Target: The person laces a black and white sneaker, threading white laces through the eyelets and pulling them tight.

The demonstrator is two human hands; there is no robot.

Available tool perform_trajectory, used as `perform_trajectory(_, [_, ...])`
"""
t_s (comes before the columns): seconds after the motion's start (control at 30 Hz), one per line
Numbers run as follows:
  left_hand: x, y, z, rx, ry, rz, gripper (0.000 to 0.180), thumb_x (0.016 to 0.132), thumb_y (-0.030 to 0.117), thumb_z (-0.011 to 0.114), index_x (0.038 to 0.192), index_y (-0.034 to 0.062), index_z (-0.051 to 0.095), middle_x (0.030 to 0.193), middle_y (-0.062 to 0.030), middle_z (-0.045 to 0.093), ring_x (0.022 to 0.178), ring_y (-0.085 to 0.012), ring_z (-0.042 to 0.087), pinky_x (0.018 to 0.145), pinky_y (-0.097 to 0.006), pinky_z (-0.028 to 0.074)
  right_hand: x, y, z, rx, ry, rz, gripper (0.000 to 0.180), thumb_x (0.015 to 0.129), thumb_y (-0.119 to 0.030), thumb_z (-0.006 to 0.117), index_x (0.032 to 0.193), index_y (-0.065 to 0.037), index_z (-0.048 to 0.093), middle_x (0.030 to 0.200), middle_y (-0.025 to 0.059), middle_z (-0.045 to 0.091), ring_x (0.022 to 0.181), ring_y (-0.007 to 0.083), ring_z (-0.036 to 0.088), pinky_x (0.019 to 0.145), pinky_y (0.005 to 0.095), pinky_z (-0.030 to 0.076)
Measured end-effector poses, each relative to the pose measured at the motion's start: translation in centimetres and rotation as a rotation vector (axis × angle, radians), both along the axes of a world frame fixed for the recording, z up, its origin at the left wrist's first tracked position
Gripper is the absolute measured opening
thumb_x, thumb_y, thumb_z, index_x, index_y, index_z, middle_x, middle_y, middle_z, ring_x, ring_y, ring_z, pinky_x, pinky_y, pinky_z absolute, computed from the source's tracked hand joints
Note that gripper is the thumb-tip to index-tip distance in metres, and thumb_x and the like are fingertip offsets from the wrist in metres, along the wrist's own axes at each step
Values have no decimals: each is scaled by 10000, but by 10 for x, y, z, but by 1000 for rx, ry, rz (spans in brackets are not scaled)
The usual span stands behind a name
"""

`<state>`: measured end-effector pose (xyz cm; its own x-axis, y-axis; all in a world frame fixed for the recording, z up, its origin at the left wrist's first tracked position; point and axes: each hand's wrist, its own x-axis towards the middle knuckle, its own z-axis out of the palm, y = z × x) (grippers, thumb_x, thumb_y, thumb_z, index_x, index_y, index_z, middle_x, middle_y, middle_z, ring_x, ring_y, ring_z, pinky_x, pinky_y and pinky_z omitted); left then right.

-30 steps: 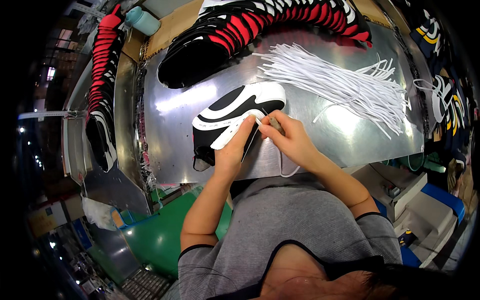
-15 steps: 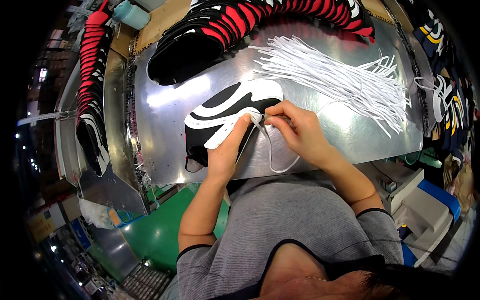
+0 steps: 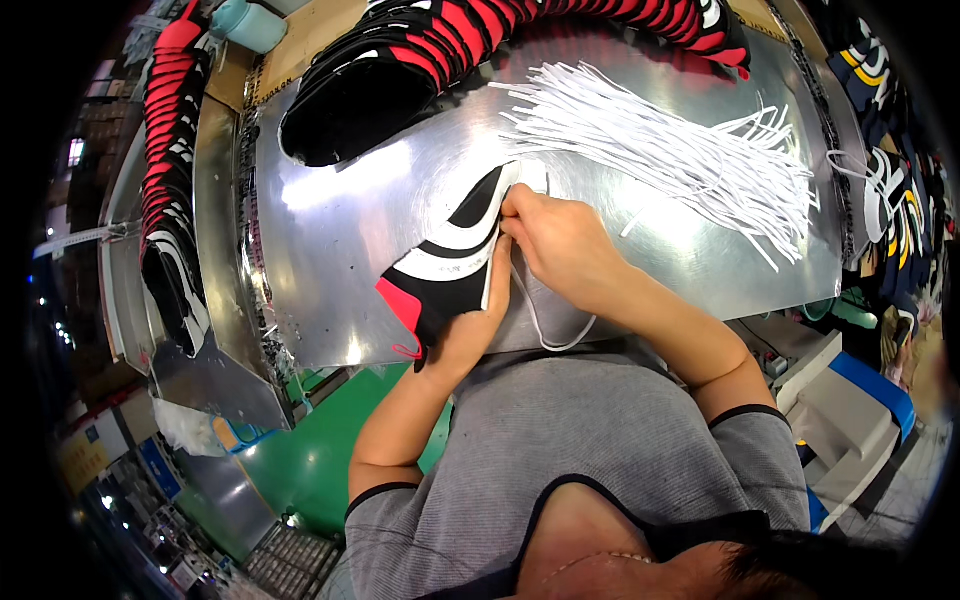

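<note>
My left hand [image 3: 478,318] is closed around a black and white shoe upper [image 3: 440,285] with a red heel patch, tilted up on its side above the metal table. Its thumb lies along the eyelet edge. Against that same edge, my right hand [image 3: 562,245] pinches a white shoelace [image 3: 530,318], though its fingertips hide most of the grip. The lace hangs in a loop below my hands, near the table's front edge. My fingers cover the eyelets.
A bundle of white laces [image 3: 670,160] lies right of my hands on the metal table [image 3: 330,270]. Nested black and red uppers [image 3: 440,60] curve along the back. Another row of uppers [image 3: 172,150] stands at left, near a light blue jar [image 3: 250,25]. Dark uppers [image 3: 885,200] hang at right.
The shoe upper has been turned up on its side, bringing the red heel into view and hiding the eyelet strip. My right hand has moved left and up against its edge.
</note>
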<state>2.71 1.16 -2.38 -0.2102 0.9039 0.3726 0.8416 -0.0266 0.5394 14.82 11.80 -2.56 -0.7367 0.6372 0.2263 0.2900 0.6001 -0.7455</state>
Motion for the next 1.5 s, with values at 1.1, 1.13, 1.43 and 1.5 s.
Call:
perform_trajectory(1.1, [-59, -11, 40, 62, -41, 149, 202, 835, 128, 737, 1001, 27, 683, 847, -165, 692, 744, -341, 670, 667, -395, 517, 25, -14, -4, -638, -73, 168, 209, 910, -209, 689, 865, -9, 647, 645, 35, 510, 610, 112, 477, 577, 283, 396])
perform_trajectory(1.13, [-69, -9, 51, 113, -23, 168, 212, 837, 135, 745, 1014, 28, 694, 852, -170, 694, 737, -317, 676, 672, -374, 520, 41, -18, -1, -604, -172, 253, 216, 913, -221, 680, 866, -12, 648, 632, 68, 513, 594, 149, 496, 579, 307, 410])
perform_trajectory(1.43, [-56, -8, 68, -77, -206, 77, 217, 862, 172, 727, 1019, 27, 692, 761, -156, 685, 629, -228, 648, 597, -332, 497, 151, -42, 8, -643, -142, 79, 220, 911, -238, 691, 864, -27, 647, 667, 56, 469, 645, 148, 483, 592, 301, 378])
perform_trajectory(1.5, [-40, -10, 32, -260, -149, -13, 251, 846, 208, 726, 1031, 46, 673, 789, -195, 676, 698, -364, 661, 638, -418, 510, 129, -33, 5, -736, -111, -13, 236, 905, -254, 716, 880, -24, 668, 654, 3, 412, 649, 71, 400, 580, 253, 339])
